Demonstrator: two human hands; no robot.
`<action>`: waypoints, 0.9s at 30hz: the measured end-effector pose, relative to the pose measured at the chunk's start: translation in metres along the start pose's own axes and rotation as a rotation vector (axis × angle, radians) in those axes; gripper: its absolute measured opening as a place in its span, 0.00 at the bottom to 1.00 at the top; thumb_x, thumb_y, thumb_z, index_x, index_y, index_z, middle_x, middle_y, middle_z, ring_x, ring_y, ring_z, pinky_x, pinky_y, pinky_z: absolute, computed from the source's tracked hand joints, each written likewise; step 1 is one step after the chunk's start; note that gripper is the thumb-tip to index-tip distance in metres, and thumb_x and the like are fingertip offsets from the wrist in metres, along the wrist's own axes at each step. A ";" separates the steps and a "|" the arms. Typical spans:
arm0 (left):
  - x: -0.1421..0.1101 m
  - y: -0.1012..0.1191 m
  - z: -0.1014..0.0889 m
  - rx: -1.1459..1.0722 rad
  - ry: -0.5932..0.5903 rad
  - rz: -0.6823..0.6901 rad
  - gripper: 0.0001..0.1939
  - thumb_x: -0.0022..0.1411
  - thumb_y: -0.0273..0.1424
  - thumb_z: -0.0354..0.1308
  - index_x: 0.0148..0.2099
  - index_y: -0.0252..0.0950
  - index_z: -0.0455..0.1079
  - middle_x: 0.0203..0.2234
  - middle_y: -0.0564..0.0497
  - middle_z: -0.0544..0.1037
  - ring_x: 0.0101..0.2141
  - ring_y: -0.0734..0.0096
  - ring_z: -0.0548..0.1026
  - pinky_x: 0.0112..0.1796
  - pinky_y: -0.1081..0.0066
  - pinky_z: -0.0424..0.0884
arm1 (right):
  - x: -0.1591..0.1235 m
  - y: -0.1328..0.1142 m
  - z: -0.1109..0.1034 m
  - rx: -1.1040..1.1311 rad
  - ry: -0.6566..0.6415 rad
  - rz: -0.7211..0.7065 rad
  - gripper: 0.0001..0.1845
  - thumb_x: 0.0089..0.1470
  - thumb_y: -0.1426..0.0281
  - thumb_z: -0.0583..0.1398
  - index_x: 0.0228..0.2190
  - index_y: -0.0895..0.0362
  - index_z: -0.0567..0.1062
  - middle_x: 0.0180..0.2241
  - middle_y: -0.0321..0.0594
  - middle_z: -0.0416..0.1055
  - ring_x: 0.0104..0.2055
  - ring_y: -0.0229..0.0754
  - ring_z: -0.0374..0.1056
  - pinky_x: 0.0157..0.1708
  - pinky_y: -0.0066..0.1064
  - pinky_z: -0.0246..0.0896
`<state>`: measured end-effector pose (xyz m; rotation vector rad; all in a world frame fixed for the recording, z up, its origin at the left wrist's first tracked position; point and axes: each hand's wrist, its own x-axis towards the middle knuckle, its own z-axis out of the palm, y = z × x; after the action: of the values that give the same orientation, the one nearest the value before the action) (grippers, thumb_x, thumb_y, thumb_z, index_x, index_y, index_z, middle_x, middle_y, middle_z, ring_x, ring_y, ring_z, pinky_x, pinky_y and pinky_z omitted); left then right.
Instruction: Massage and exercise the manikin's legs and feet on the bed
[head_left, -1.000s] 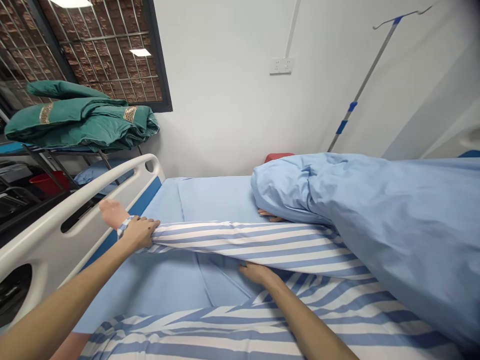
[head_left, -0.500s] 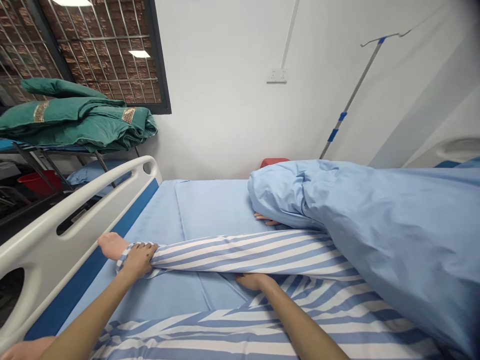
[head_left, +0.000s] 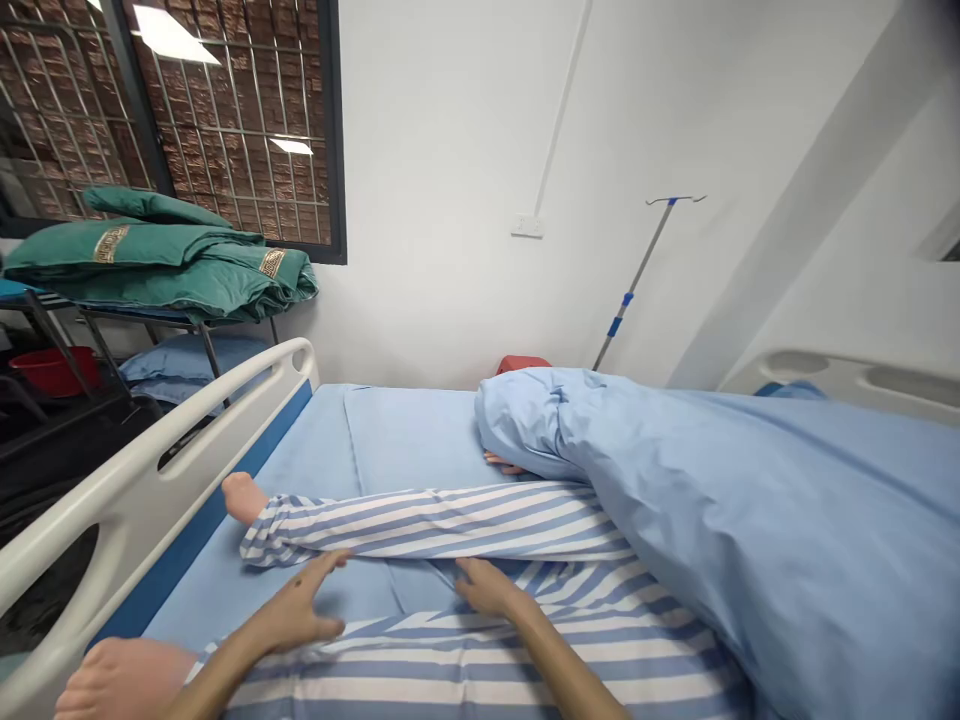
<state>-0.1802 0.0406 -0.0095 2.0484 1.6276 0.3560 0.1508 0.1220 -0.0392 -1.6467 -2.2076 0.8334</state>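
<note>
A figure in blue-and-white striped trousers [head_left: 450,515] lies on the bed, both legs stretched toward the footboard. The far bare foot [head_left: 242,498] rests on the sheet and the near foot [head_left: 124,680] lies close to the footboard. My left hand [head_left: 296,608] is over the gap between the legs, thumb and fingers spread, holding nothing. My right hand [head_left: 487,587] is beside the lower edge of the far trouser leg, near the knee, with its fingers loosely apart. Whether its fingertips touch the cloth I cannot tell. A light-blue quilt [head_left: 675,490] covers the upper body; fingers [head_left: 504,462] show under its edge.
The white footboard [head_left: 187,400] stands at left, with folded green quilts [head_left: 172,260] on a rack behind it. An IV pole [head_left: 637,270] and a red object [head_left: 523,362] are beyond the bed's far side. A headboard [head_left: 862,380] shows at right.
My left hand has let go of the far trouser cuff and moved toward me. My right hand has drawn out from beneath the far leg. The view has shifted somewhat.
</note>
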 end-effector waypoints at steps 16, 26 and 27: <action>-0.091 -0.006 0.004 0.611 0.011 -0.109 0.32 0.41 0.20 0.47 0.52 0.41 0.64 0.45 0.46 0.72 0.46 0.59 0.69 0.48 0.60 0.59 | -0.194 -0.057 0.064 1.179 0.085 0.152 0.10 0.53 0.65 0.57 0.39 0.45 0.71 0.42 0.35 0.68 0.45 0.43 0.65 0.37 0.36 0.64; -0.098 0.063 -0.083 0.741 0.104 0.039 0.27 0.44 0.23 0.48 0.49 0.41 0.66 0.39 0.47 0.75 0.39 0.56 0.70 0.41 0.59 0.60 | -0.172 -0.041 0.073 1.512 0.082 0.270 0.12 0.28 0.68 0.63 0.24 0.52 0.73 0.27 0.38 0.73 0.35 0.49 0.70 0.28 0.37 0.63; -0.099 0.065 -0.083 0.746 0.107 0.042 0.27 0.44 0.23 0.48 0.49 0.41 0.66 0.40 0.47 0.75 0.39 0.56 0.70 0.41 0.59 0.60 | -0.171 -0.034 0.072 1.542 0.094 0.274 0.11 0.28 0.69 0.63 0.23 0.54 0.73 0.26 0.38 0.72 0.35 0.48 0.70 0.30 0.37 0.63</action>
<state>-0.1923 -0.0469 0.1045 2.6255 1.9845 -0.1713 0.1418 -0.0659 -0.0555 -1.0129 -0.6411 1.7621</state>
